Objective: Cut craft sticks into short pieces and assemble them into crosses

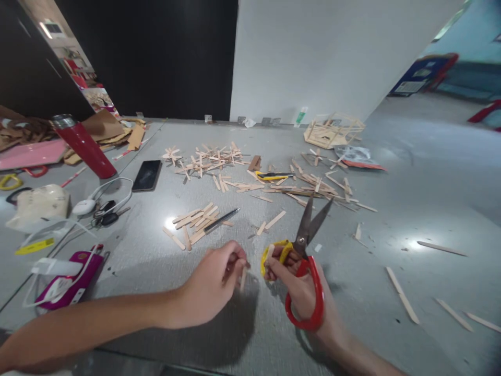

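Near the table's front, my left hand pinches a short wooden stick piece between thumb and fingertips. Just to its right, my right hand is closed round the scissors, which have one red and one yellow handle. Their blades stand apart and point away from me. A small stick piece also shows at my right fingertips. Beyond my hands lie a loose pile of sticks with a black pen across it, and two stick pieces.
Farther back are more sticks, a yellow cutter and a stick frame. A phone, red bottle, keys and purple power strip lie left. Loose sticks lie right.
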A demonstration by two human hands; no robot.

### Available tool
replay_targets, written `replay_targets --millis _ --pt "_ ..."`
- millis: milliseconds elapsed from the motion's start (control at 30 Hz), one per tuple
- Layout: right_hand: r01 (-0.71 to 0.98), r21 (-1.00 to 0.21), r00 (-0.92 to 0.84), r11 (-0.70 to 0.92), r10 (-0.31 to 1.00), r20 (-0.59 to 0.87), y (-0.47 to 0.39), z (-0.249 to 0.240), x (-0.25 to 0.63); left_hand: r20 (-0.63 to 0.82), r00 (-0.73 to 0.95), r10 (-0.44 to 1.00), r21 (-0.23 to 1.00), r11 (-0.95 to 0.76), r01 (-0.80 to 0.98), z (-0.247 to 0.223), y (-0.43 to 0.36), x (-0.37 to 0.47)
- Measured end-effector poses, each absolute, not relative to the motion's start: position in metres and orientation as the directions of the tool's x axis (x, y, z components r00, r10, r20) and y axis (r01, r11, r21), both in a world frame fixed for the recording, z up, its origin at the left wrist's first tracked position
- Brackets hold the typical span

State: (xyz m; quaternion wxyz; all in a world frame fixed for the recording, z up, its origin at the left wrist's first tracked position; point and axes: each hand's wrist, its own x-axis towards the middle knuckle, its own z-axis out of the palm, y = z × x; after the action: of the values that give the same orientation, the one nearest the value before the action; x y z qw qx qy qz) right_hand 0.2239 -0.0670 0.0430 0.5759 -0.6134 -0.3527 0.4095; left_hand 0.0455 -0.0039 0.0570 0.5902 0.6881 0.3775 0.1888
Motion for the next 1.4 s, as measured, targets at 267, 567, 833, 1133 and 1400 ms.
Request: replay_targets --millis 267,567,833,1133,1400 --pt "0.109 -0.990 0.189 -0.093 0.979 -0.071 -0.083 0.044 0.215 0.102 0.644 0.758 0.803 -0.445 0.397 0.068 0.000 0.046" --pt "0.034 -0.995 0.214 -0.096 0.973 -0.087 -0.087 0.035 0.220 -0.171 0.680 0.713 0.924 -0.123 0.362 0.081 -0.002 0.047" --pt "0.017 -0.997 -0.088 -0.078 0.993 -0.079 -0.100 0.054 0.217 0.034 0.469 0.883 0.978 -0.125 0.165 0.094 -0.011 0.041" --pt "0.114 -0.990 -0.142 0.083 0.988 0.066 -0.108 0.057 0.215 0.129 0.557 0.820 0.980 -0.192 0.055 0.095 -0.018 0.043" --pt "0.107 -0.987 -0.168 0.122 0.980 0.103 -0.109 0.050 0.219 0.120 0.601 0.790 0.983 -0.179 0.039 0.094 -0.019 0.043"
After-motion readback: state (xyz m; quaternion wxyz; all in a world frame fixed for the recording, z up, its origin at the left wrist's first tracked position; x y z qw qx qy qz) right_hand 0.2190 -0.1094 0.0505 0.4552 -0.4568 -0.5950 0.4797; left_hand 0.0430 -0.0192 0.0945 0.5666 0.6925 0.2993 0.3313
